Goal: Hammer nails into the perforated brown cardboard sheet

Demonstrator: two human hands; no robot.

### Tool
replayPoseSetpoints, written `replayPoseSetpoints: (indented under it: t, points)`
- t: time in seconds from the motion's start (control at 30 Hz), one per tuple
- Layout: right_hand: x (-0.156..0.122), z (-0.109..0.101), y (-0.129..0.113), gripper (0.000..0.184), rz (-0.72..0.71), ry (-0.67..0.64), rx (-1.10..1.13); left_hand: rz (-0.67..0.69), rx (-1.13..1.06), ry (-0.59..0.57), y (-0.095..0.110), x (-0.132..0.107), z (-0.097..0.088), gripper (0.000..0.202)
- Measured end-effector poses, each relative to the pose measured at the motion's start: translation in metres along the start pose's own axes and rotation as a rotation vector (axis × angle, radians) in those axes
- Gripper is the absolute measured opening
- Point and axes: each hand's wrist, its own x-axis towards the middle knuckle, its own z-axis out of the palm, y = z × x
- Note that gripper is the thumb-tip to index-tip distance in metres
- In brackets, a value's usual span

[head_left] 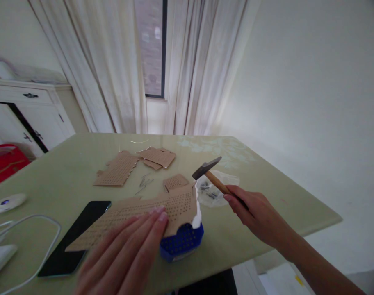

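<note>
My left hand (125,250) lies flat, fingers stretched out, pressing a large perforated cardboard sheet (174,207) onto a blue perforated block (182,241) near the table's front edge. My right hand (256,213) grips the wooden handle of a small hammer (210,172). Its dark head hangs raised above the sheet's right end. A clear plastic bag with small nails (213,190) lies just behind the hammer.
More cardboard pieces (117,170) and loose nails (144,182) lie mid-table. A black phone (71,239) sits under the sheet's left end, with a white cable (42,229) and a white round device (7,203) to the left. The green table's edge (313,225) runs close on the right.
</note>
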Motion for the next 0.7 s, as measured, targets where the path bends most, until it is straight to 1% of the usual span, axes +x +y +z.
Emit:
replayPoseSetpoints:
  t: [0.13, 0.2, 0.27, 0.37, 0.43, 0.57, 0.7]
  points:
    - [0.001, 0.002, 0.002, 0.031, -0.002, 0.028, -0.010, 0.124, 0.174, -0.073, 0.024, -0.011, 0.019, 0.047]
    - [0.000, 0.004, 0.002, 0.031, 0.000, 0.028, -0.012, 0.200, 0.200, -0.132, 0.030, -0.017, 0.029, 0.044]
    - [0.000, 0.006, 0.003, 0.030, 0.008, 0.005, -0.006, 0.227, 0.201, -0.161, 0.033, -0.022, 0.036, 0.043]
    - [0.000, 0.012, 0.002, 0.029, 0.007, -0.036, 0.011, 0.186, 0.208, -0.166, 0.037, -0.031, 0.044, 0.044]
    - [0.001, 0.017, 0.002, 0.030, -0.002, -0.044, 0.024, 0.187, 0.209, -0.182, 0.040, -0.036, 0.049, 0.042]
    - [0.005, 0.026, 0.002, 0.031, 0.020, -0.094, 0.066, 0.128, 0.158, -0.157, 0.044, -0.042, 0.057, 0.042]
    - [0.013, 0.040, 0.002, 0.023, 0.070, -0.155, 0.122, 0.082, 0.082, -0.157, 0.044, -0.043, 0.065, 0.042]
